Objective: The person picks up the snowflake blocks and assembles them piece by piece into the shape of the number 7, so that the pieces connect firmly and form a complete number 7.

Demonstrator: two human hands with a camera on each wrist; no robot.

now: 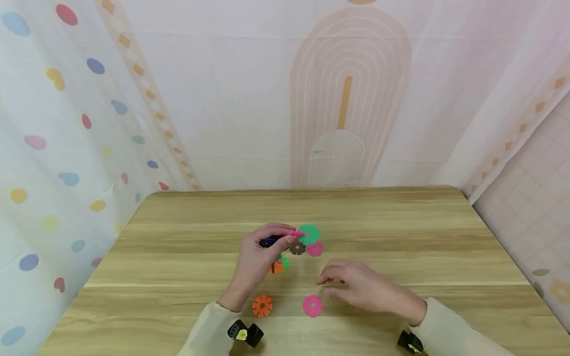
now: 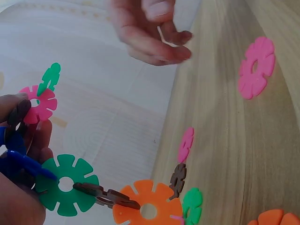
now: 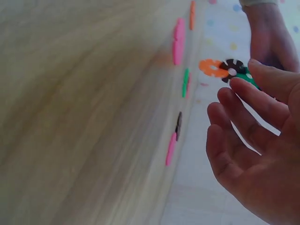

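Observation:
My left hand (image 1: 260, 249) grips a chain of joined snowflake discs, raised above the wooden table (image 1: 187, 232). In the left wrist view the chain runs from a pink disc (image 2: 40, 102) with a green one (image 2: 49, 77) slotted in, past a blue piece (image 2: 18, 164), to a green disc (image 2: 65, 185), a brown one (image 2: 105, 195) and an orange one (image 2: 147, 207). My right hand (image 1: 356, 287) hovers low over the table with relaxed fingers and holds nothing. Loose pink (image 1: 312, 305) and orange (image 1: 262, 305) discs lie nearest me.
More loose discs lie on the table by the left hand: brown (image 1: 297, 247), pink (image 1: 314, 248) and a green one (image 2: 192, 205). Patterned curtains (image 1: 67, 148) hang along the left, back and right sides. Bare wood stretches toward the far edge.

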